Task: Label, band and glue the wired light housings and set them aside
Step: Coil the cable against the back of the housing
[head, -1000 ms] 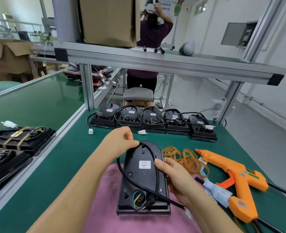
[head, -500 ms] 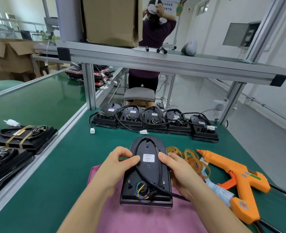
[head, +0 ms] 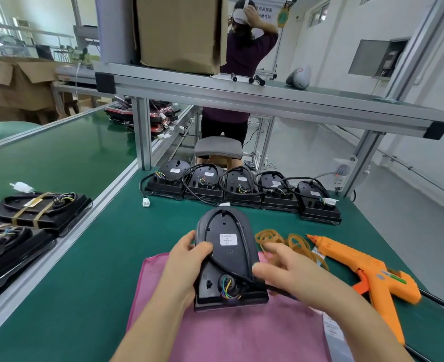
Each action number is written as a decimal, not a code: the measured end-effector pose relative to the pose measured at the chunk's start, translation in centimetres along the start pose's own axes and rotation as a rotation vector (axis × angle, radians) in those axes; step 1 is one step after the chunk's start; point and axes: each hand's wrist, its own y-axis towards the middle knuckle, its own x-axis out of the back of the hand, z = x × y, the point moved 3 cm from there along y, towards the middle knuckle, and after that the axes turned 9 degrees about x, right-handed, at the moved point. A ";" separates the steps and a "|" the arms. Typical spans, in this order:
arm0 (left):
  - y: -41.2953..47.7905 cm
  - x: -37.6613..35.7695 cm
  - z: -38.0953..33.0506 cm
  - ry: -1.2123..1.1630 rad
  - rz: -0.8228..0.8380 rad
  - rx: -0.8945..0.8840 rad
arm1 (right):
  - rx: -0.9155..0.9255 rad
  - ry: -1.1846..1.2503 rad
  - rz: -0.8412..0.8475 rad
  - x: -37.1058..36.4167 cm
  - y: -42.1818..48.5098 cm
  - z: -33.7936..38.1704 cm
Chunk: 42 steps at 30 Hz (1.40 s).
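Now I judge banding is in hand: my left hand (head: 187,262) grips the labelled housing (head: 228,257) above the pink cloth (head: 215,335), thumb pinning its cable (head: 223,266). My right hand (head: 288,270) looks loose; whether it holds the cable, I cannot tell. Next I must take one of the rubber bands (head: 294,242).

1. The bare left forearm (head: 147,327) and right forearm (head: 351,320) come up from the bottom edge and draw together toward the middle.
2. The left grip (head: 187,265) curls round the left edge of the housing (head: 228,246), with the thumb across its upper face and the fingers tucked beneath.
3. The right grip (head: 291,273) sits at the housing's right edge. Its thumb touches that edge, and the forefinger is stretched forward, apart from the thumb.
4. Its other fingers are hidden and blurred, so it is unclear whether they hold anything.
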 end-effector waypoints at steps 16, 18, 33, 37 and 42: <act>0.6 0.2 -0.3 -0.182 -0.054 0.001 | 0.152 -0.224 0.122 -5.5 -4.1 4.3; 0.6 0.4 -0.5 -0.200 -0.034 -0.002 | 0.118 -0.174 0.118 -5.2 -3.9 3.7; 0.4 1.3 -0.6 -0.241 -0.015 -0.006 | 0.139 -0.069 0.049 -4.4 -3.5 2.5; 0.0 1.3 -0.9 -0.242 0.020 -0.017 | 0.062 -0.052 0.072 -3.7 -2.5 1.0; -0.2 1.8 -1.1 -0.188 0.082 -0.014 | 0.275 -0.472 0.054 0.0 -1.7 1.4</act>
